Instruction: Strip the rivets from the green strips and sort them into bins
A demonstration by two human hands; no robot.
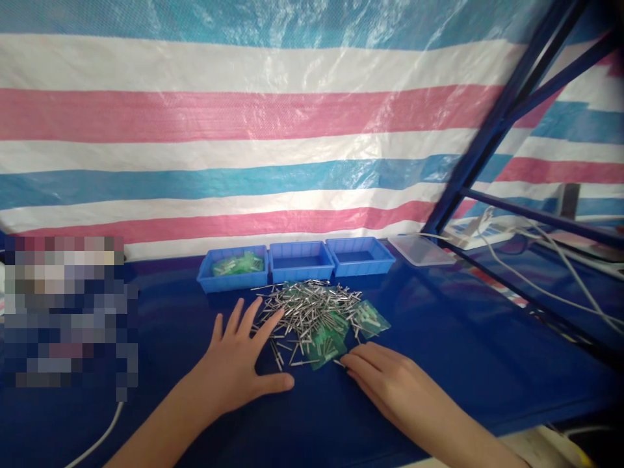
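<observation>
My left hand (238, 364) lies flat on the blue table (463, 351), at about 8 o'clock from the pile of little metal pins (307, 305). Its fingers are spread wide, and the tips touch the edge of the pile. My right hand (385, 380) lies at about 5 o'clock from the pile. Its fingers are pressed together, and the tips touch the pins beside a small green bag (325, 343). Another green bag (371, 318) lies at the pile's 3 o'clock edge. At 12 o'clock, just behind the pile, three blue trays sit in a row. The left tray (229, 283) holds green bags; the middle tray (302, 273) and the right tray (363, 266) look bare. A clear lid (422, 250) lies at 2 o'clock.
</observation>
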